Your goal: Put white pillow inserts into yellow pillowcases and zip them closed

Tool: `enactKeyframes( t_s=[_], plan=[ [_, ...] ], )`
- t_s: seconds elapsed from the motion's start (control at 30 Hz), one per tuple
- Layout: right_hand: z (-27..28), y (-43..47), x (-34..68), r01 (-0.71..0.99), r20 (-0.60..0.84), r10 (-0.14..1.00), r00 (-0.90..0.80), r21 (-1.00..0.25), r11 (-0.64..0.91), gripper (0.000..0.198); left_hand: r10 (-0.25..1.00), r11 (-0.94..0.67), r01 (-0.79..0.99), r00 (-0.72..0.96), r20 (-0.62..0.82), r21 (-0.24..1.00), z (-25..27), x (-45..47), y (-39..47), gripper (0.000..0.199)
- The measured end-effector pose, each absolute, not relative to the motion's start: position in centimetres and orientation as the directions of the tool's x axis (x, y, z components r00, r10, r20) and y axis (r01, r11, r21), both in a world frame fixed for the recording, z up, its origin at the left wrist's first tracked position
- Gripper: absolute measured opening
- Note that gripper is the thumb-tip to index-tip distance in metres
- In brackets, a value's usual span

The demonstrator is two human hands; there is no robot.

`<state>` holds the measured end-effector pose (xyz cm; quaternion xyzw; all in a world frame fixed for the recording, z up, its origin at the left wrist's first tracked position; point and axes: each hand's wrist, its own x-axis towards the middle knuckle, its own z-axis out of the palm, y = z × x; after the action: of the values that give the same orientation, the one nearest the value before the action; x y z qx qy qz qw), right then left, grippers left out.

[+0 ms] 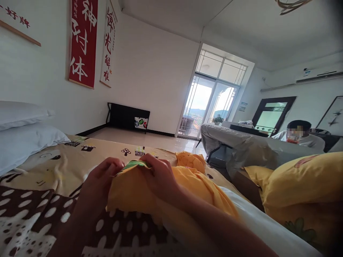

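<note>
A yellow pillowcase [128, 194] with a green patch along its upper edge is held up just above the bed. My left hand [103, 175] pinches that edge at its left end, fingers closed. A short way to the right, my right hand [160, 175] grips the same edge with bent fingers. More loose yellow fabric [199, 182] lies folded beyond my right forearm, next to a bunched orange-yellow cloth [190, 161]. White bedding [257, 214] shows from under the yellow fabric on the right.
The patterned bedsheet [80, 153] spreads beneath my hands. White pillows [29, 139] are stacked at left; yellow pillows [305, 182] sit at right. Behind them stands a plastic-covered table [227, 137], with a seated person [308, 139] beyond. A black folded frame [123, 116] leans by the wall.
</note>
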<state>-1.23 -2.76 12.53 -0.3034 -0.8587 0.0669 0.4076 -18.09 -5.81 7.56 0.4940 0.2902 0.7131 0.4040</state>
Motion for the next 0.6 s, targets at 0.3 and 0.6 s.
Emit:
enactKeyframes(
  t_s=[0.3, 0.6],
  plan=[
    [17.8, -2.2, 1.7, 0.521, 0.809, 0.483, -0.336, -0.267, 0.811, 0.027, 0.774, -0.533, 0.479, -0.057, 0.631, 0.697, 5.4, -15.2, -3.7, 0.020],
    [19.8, -1.0, 3.3, 0.420, 0.739, 0.634, -0.230, -0.512, 0.749, 0.026, 0.890, -0.379, 0.377, -0.102, 0.445, 0.845, 6.7, -13.5, -6.4, 0.042]
  ],
)
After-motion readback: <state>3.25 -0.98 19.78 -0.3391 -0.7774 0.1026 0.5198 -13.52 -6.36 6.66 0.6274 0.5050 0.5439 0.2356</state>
